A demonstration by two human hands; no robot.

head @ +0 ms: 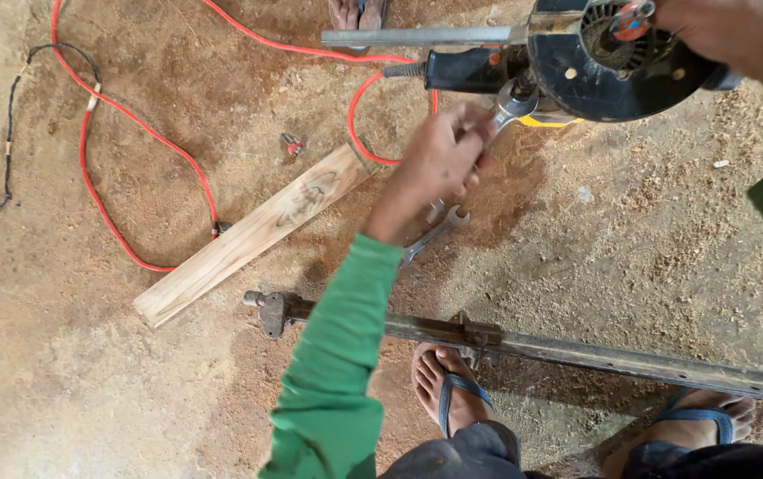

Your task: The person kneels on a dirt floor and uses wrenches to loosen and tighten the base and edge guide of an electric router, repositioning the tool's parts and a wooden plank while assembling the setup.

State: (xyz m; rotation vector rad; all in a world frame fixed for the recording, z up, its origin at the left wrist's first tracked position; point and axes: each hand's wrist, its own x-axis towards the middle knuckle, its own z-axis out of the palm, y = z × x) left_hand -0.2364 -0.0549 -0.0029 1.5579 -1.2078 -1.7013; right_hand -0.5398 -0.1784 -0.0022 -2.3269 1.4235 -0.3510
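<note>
My left hand [442, 160], in a green sleeve, is shut on a silver open-ended spanner [511, 106] whose jaw sits against the underside of a black power tool [607, 66]. My right hand [727, 31] at the top right edge grips the round black body of that tool. The tool has a metal bar [417, 36] sticking out to the left. A second spanner [434, 232] lies on the sawdust just below my left hand.
A red cable [115, 115] loops over the sawdust floor at left. A wooden plank [253, 232] lies diagonally. A long metal bar clamp [576, 353] runs across near my sandalled feet [448, 390]. Another person's foot [356, 12] shows at the top. A small bolt [292, 143] lies nearby.
</note>
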